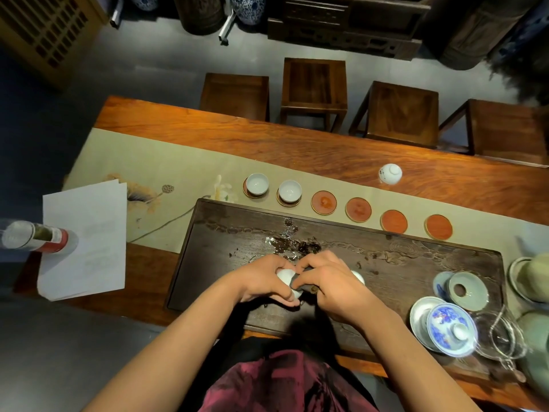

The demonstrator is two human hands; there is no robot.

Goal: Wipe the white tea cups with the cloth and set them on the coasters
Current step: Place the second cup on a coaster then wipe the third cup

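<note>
My left hand (267, 281) grips a white tea cup (284, 275) over the dark wooden tea tray (416, 263). My right hand (329, 281) pinches a dark cloth (300, 282) against that cup. Another white cup (358, 276) peeks out behind my right hand on the tray. Two wiped white cups (257, 184) (290, 190) stand on the two leftmost coasters. Several red round coasters (323, 202) (358, 209) (394, 221) (438, 227) lie bare in a row beyond the tray. One more white cup (390, 173) sits on the table farther back.
A blue-and-white lidded bowl (450, 328), a celadon lid (468, 289) and a glass pitcher (502, 337) crowd the tray's right end. White paper (86, 239) and a bottle (35, 236) lie at the left. Wooden stools (315, 84) stand past the table.
</note>
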